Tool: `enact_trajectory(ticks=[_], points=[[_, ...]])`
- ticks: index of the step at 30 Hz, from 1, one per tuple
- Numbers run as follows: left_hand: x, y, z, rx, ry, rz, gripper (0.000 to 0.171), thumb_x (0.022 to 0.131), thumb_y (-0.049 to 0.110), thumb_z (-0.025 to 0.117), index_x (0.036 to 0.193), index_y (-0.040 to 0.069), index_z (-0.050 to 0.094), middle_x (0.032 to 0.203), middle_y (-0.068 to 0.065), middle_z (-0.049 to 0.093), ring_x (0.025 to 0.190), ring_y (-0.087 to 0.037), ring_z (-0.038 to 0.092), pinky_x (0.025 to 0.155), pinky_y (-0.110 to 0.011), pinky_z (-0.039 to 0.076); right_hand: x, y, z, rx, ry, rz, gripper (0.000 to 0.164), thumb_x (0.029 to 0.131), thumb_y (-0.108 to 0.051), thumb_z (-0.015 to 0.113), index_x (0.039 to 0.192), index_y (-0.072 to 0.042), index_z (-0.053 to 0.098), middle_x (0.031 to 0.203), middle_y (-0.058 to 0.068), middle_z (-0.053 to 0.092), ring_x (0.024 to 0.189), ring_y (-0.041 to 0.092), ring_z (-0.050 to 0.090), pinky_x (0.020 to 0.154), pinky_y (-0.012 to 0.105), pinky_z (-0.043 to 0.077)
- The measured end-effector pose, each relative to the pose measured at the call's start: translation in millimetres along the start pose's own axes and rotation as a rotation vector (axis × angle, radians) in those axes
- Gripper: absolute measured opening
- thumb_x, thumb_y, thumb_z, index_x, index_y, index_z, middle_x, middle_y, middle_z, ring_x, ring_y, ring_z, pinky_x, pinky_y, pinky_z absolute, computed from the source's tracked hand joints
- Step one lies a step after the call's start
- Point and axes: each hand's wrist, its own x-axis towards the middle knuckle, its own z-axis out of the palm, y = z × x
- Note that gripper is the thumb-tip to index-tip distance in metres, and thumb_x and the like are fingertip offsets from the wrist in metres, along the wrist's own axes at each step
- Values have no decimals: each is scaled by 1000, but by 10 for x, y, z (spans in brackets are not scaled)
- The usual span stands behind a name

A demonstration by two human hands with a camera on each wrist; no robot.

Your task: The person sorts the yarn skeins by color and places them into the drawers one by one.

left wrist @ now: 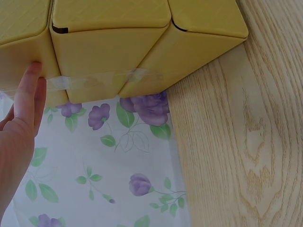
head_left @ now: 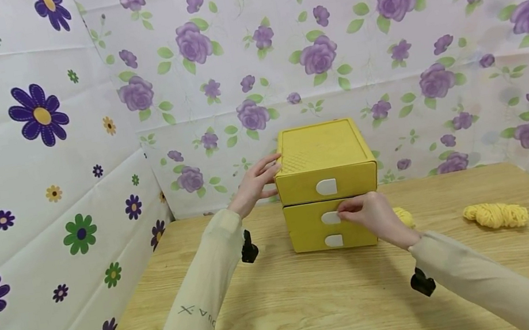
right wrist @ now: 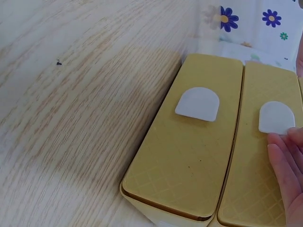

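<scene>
- Pinched the right edge of the middle white tab (head_left: 328, 218) between thumb and fingertips of the right hand (head_left: 375, 215), at the front of the yellow drawer box (head_left: 319, 147).
- Could not tell the curl of the remaining right fingers, partly hidden.
- Held the left hand (head_left: 254, 184) loose and unclenched, with fingers extended and slightly spread, touching the box's left side at the height of the top drawer.
- Touched that side with a straight left fingertip in the left wrist view, near a strip of clear tape (left wrist: 99, 81).
- Reached both arms forward over the wooden table (head_left: 289, 312), with the left sleeve (head_left: 202, 292) slanting in from lower left and the right sleeve (head_left: 475, 264) from lower right.
- Set the right hand lower than the left.
- Saw the box upright near the table's far edge, with a yellow yarn bundle (head_left: 497, 215) lying well to its right.
</scene>
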Motion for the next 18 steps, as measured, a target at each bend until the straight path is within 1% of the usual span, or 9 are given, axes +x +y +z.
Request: enact_trajectory(ticks=[12,18], points=[[8,-20,-7,-5,-3,2,49,97,23,46,142,11,31,137,-14,33,107,-30,45,86,-50,39,22,17,11,2,-9,19,5,79,-8,71,83,-6,73,77,0,66,68,12,61,57,27,48],[15,-20,-8,-9,-1,2,49,97,22,46,142,11,31,136,-14,34,104,-29,46,86,-51,39,-37,39,8,59,-6,47,10,80,-9,70,89,-4,72,81,2,67,72,14,62,61,27,50]])
